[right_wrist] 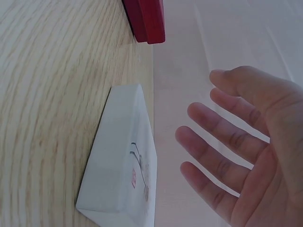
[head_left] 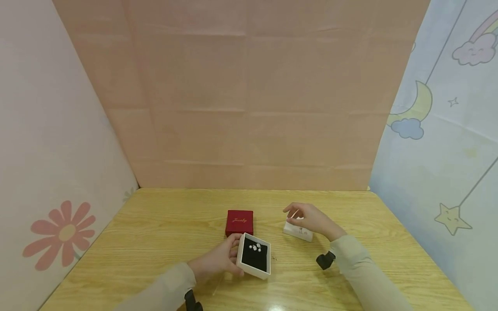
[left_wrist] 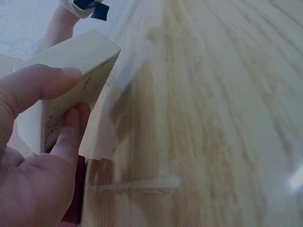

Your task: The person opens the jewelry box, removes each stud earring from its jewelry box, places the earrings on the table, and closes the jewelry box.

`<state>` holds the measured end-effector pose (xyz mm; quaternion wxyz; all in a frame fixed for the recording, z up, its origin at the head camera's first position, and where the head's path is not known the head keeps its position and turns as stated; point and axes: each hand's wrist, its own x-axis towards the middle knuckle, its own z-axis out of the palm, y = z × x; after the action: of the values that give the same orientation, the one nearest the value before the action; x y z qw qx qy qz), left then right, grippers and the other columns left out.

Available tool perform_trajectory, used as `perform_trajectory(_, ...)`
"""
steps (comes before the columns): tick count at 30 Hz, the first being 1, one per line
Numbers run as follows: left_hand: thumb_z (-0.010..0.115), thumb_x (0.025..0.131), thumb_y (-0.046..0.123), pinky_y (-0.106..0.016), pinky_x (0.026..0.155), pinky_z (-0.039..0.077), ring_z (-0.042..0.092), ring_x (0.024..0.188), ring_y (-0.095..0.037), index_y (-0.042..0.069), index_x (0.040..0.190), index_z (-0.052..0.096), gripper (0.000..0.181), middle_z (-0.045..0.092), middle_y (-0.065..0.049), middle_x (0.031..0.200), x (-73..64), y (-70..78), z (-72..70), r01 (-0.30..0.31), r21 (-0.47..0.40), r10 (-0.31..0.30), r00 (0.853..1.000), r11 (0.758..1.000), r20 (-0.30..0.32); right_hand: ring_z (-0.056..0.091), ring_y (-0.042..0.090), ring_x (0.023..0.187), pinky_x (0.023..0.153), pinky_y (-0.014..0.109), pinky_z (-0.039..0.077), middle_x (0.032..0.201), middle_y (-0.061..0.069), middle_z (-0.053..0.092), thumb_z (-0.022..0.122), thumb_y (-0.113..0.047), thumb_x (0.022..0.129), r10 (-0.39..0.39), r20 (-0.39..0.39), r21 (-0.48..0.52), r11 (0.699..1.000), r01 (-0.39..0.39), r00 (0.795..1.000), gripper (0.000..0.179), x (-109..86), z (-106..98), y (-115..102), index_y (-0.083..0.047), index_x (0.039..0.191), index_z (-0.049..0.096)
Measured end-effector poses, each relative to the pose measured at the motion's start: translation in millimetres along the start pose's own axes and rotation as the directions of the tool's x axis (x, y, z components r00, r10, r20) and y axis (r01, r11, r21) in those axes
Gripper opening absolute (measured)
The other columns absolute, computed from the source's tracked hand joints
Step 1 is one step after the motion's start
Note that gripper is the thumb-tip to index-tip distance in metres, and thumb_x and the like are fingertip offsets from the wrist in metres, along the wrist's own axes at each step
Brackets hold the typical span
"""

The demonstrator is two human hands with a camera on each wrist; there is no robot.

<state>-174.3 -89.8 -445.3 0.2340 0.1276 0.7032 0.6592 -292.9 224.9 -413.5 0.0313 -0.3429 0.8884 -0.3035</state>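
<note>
My left hand (head_left: 219, 258) grips a small white jewelry box base (head_left: 257, 273) by its left side, tilted up off the table. Inside it is a black pad (head_left: 254, 260) bearing several pearl-like pieces of jewelry (head_left: 255, 247). The left wrist view shows the thumb and fingers clasping the box base (left_wrist: 94, 49) at its wall and underside. Over the white lid (head_left: 299, 233), my right hand (head_left: 313, 219) hovers with loosely bent fingers and nothing between them. The right wrist view has the lid (right_wrist: 113, 156), with a small printed drawing, lying apart from that hand.
A red box (head_left: 239, 222) with gold lettering sits behind the white box base. Tiny bits (head_left: 274, 258) lie on the wooden table (head_left: 175, 229) right of the base. A thin clear strip (left_wrist: 137, 185) is near the left hand. Cloth walls enclose the table's back and sides.
</note>
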Motion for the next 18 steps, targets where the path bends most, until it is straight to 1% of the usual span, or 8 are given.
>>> perform_trajectory(2,0.076,0.067,-0.017,-0.041,0.098,0.048,0.058,0.117,-0.027,0.008,0.136,0.034,0.085,0.044,-0.014,0.139,0.1,-1.2,0.4,0.009,0.017,-0.009,1.0,1.0,-0.006,0.062,0.014,0.085,0.07,0.026,0.051,0.097,-0.003,0.066,0.063,-0.025,0.094,0.0,0.004,0.005,1.0,0.0,1.0,0.03,0.0,0.2,0.9,-0.009,0.119,0.062)
perform_trajectory(7,0.081,0.069,-0.008,-0.04,0.098,0.049,0.06,0.11,-0.025,0.009,0.135,0.034,0.083,0.045,-0.012,0.137,-1.2,-1.8,-0.7,0.013,0.061,-0.014,1.0,0.998,0.01,0.062,0.014,0.085,0.073,0.028,0.051,0.097,-0.003,0.066,0.063,-0.026,0.094,-0.004,-0.002,-0.002,1.0,0.004,1.0,0.03,-0.8,1.0,2.0,-0.009,0.119,0.062)
perform_trajectory(12,0.081,0.069,-0.008,-0.037,0.095,0.05,0.061,0.106,-0.024,0.011,0.136,0.033,0.084,0.046,-0.011,0.135,-1.1,-1.7,-2.3,0.023,0.074,-0.025,0.999,0.997,0.021,0.062,0.015,0.086,0.074,0.029,0.051,0.098,-0.003,0.066,0.063,-0.026,0.094,0.006,0.003,0.005,1.0,-0.006,1.0,0.031,-1.7,1.6,3.1,-0.009,0.12,0.062)
perform_trajectory(18,0.08,0.069,-0.009,-0.035,0.094,0.05,0.06,0.107,-0.023,0.01,0.138,0.03,0.087,0.045,-0.011,0.133,-1.2,-2.3,-5.1,0.022,0.077,-0.024,0.999,0.997,0.036,0.062,0.015,0.087,0.075,0.029,0.051,0.098,-0.003,0.066,0.063,-0.026,0.094,0.013,0.004,0.001,1.0,-0.013,1.0,0.031,-2.2,1.2,3.9,-0.009,0.12,0.062)
